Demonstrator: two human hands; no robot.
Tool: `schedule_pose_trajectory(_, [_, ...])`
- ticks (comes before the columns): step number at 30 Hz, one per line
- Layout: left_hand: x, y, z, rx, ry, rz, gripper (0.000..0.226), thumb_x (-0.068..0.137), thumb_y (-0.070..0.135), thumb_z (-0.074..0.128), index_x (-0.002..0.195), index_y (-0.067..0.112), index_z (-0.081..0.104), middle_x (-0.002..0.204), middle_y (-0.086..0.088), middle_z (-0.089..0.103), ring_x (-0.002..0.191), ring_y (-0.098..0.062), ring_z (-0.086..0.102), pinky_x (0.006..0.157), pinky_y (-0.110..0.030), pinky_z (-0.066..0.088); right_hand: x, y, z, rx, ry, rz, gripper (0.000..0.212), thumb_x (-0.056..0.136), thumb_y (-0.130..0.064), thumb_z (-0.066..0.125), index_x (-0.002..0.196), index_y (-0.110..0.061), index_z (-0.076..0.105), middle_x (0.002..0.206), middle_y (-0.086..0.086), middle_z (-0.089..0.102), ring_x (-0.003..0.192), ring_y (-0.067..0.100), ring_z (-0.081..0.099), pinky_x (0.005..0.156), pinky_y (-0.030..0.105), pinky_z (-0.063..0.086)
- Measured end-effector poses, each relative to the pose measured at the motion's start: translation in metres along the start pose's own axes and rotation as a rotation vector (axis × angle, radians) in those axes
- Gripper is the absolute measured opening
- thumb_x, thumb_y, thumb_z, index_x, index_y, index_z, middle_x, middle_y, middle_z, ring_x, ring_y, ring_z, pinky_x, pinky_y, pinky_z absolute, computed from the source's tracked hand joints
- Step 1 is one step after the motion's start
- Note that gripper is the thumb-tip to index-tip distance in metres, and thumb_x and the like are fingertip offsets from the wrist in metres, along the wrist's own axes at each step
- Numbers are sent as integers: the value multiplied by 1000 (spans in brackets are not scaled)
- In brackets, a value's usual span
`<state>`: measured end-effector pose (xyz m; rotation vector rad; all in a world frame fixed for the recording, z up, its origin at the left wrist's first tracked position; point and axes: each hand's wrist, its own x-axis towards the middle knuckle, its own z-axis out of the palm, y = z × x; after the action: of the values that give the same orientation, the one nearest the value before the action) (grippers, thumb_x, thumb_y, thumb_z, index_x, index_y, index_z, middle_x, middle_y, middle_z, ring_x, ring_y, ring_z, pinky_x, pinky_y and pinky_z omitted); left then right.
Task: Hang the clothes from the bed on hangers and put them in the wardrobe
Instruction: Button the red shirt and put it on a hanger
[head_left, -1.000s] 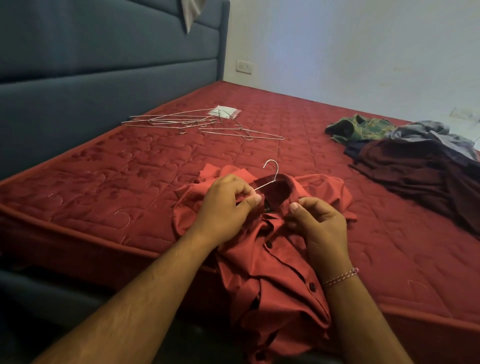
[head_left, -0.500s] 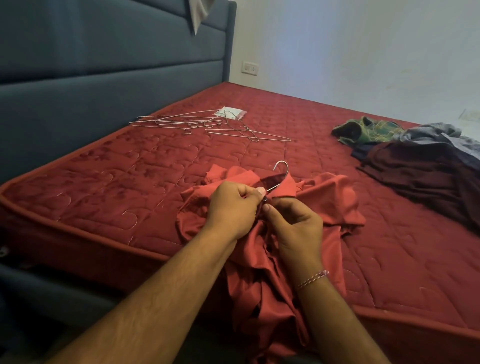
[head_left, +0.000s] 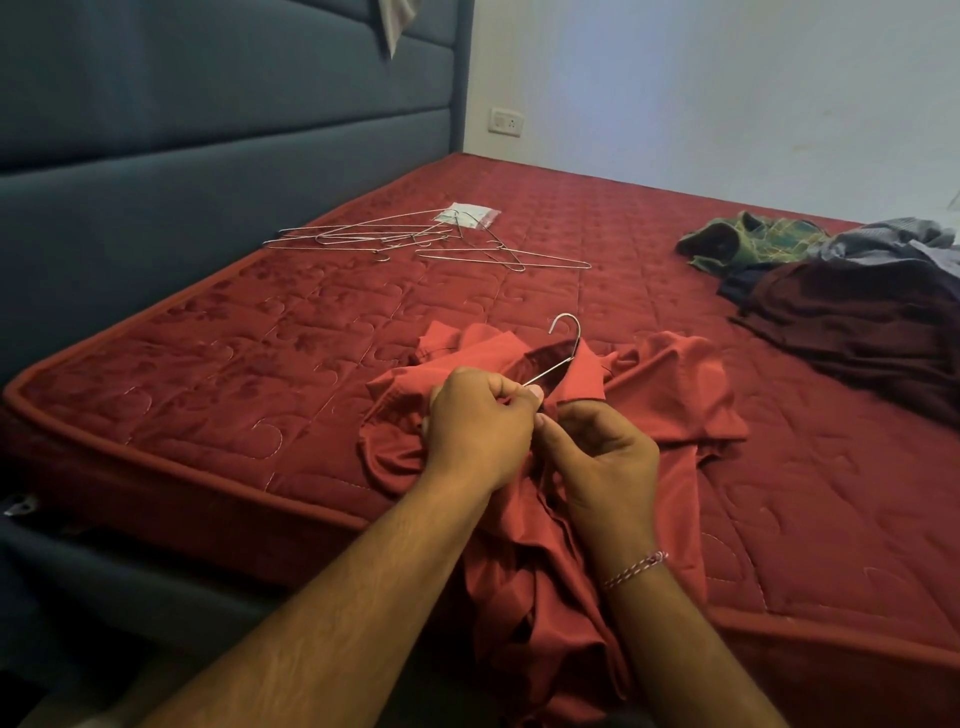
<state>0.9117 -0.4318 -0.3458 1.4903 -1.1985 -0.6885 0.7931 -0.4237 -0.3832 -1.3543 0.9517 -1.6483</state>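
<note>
Fingers (head_left: 511, 397) of both hands pinching red shirt (head_left: 670, 395) collar, wire hanger (head_left: 563, 348) hook protruding, on mattress (head_left: 260, 364)

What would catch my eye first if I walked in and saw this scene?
Probably the two hands, left hand and right hand, pinching a rust-red button shirt at the near edge of the red quilted mattress, a silver wire hanger hook poking from its collar. Beyond lie spare wire hangers by the blue headboard, and a heap of dark clothes at right.

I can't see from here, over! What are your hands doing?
Left hand and right hand both pinching red shirt at collar. Hanger hook poking out. Nothing in the way.
</note>
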Motion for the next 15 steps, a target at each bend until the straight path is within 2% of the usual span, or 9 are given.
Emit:
schedule_pose_trajectory(4, [1,-1,1,52,-24,-27,15,70,54,63,62,46,73,60,11,69,77,-23,72,79,-43,60,0,2,0,-77,28,-10,16,83,4,80,79,-8,70,63,2,68,46,12,52,41,23,42])
schedule_pose_trajectory(8, [4,-3,-1,-5,-88,-73,14,68,47,68,61,37,75,60,9,71,67,-18,70,79,-45,60,1,10,-1,-209,55,-32,20,81,-7,86,78,-21,72,71,0,73,58,13,61,58,31,50])
schedule_pose_trajectory(10, [5,-4,-3,-18,-123,-73,14,70,41,72,63,30,77,60,7,71,61,-14,65,77,-46,61,-1,11,-1,-246,78,-45,21,80,-8,87,78,-22,72,72,0,72,61,16,64,60,34,53])
schedule_pose_trajectory(12, [7,-5,-4,0,-165,-61,17,75,37,75,64,24,77,60,3,71,58,-13,63,74,-43,62,-3,11,0,-283,102,-77,22,79,-7,86,79,-23,71,71,-3,72,62,13,65,61,32,54])
schedule_pose_trajectory(15, [9,-6,-5,86,-177,-13,20,84,25,79,65,18,77,62,3,72,60,-11,65,70,-31,57,-6,8,1,-358,128,-132,24,77,-4,86,77,-22,70,69,-7,70,60,3,61,61,22,51])
